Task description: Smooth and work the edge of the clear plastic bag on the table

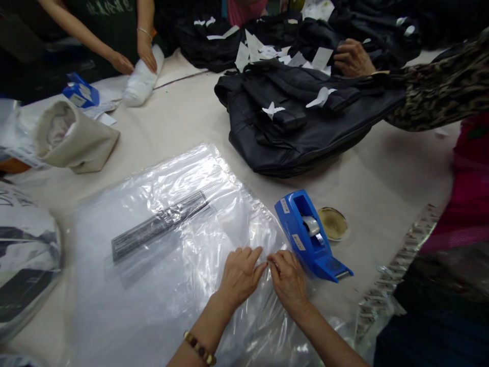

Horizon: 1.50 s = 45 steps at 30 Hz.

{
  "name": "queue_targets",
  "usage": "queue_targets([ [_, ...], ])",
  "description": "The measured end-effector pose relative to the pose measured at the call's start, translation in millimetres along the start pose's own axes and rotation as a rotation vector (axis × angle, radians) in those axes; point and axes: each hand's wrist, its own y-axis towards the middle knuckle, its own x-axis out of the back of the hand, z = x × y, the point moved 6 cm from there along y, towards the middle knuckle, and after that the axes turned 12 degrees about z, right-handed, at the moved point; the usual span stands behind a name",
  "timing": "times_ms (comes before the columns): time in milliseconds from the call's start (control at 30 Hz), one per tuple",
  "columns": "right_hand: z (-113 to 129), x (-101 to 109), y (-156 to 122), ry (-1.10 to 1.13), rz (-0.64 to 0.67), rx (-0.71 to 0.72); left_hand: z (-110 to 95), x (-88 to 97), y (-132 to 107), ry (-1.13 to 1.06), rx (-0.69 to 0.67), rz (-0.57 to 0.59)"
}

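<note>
Head camera: the left hand (240, 275) and right hand (288, 280) meet at the right edge of the clear plastic bag (160, 239), which lies under their fingertips. The left presses flat with its fingers together. The right's fingers narrow to a pinch, though I cannot tell whether they grip. Just beyond is a blue tape dispenser (309, 237), and farther off, black bags (301, 122).

A wide tabletop (183, 117) under a cream cloth fills the view. A thin dark seam (179, 79) crosses its far part, and a round brown mark (333, 223) sits toward the right. Black bags (305, 137) with white paper tags (272, 109) are piled along the far side. The light is soft and even, with faint shadows. Beyond the far edge it is dark.
</note>
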Motion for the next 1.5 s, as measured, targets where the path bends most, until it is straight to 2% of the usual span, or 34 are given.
queue_targets([
  [100, 2.8, -2.5, -2.0, 0.012, 0.014, 0.025, -6.8, -9.0, 4.3, 0.148, -0.012, 0.046],
  [233, 3.0, -4.1, -4.0, 0.026, 0.015, 0.041, -8.1, -14.7, 7.8, 0.177, -0.069, 0.108],
  [500, 1.8, -3.1, -7.0, 0.051, -0.010, 0.058, -8.8, -5.7, 30.3, 0.127, -0.084, 0.426],
  [600, -4.0, -0.3, -7.9, 0.144, -0.028, 0.042, -8.1, -2.5, 36.0, 0.110, -0.105, 0.476],
  [667, -10.0, 5.1, -8.0, 0.212, -0.092, 0.007, -5.2, -1.1, 34.1, 0.087, -0.100, 0.456],
  [767, -16.5, 11.8, -6.4, 0.240, -0.165, -0.035, 2.0, 1.0, 25.1, -0.004, -0.054, 0.352],
  [867, -17.4, 11.7, -3.4, 0.178, -0.146, -0.048, 9.2, 0.9, 15.7, -0.034, 0.018, 0.207],
  [1000, -14.9, 7.5, -1.6, 0.002, -0.096, -0.079, 10.5, -4.1, 9.8, 0.055, 0.064, 0.065],
  [1133, -11.9, 5.1, -0.4, -0.055, -0.071, -0.092, 7.5, -8.0, 7.9, 0.109, 0.045, -0.012],
  [1333, -14.7, 3.4, -2.2, 0.042, -0.121, -0.112, 6.0, -7.7, 5.3, 0.102, -0.011, -0.106],
  [1500, -6.3, 5.8, -3.0, -0.065, -0.170, 0.021, 5.4, -8.3, 3.4, 0.104, -0.028, -0.147],
])
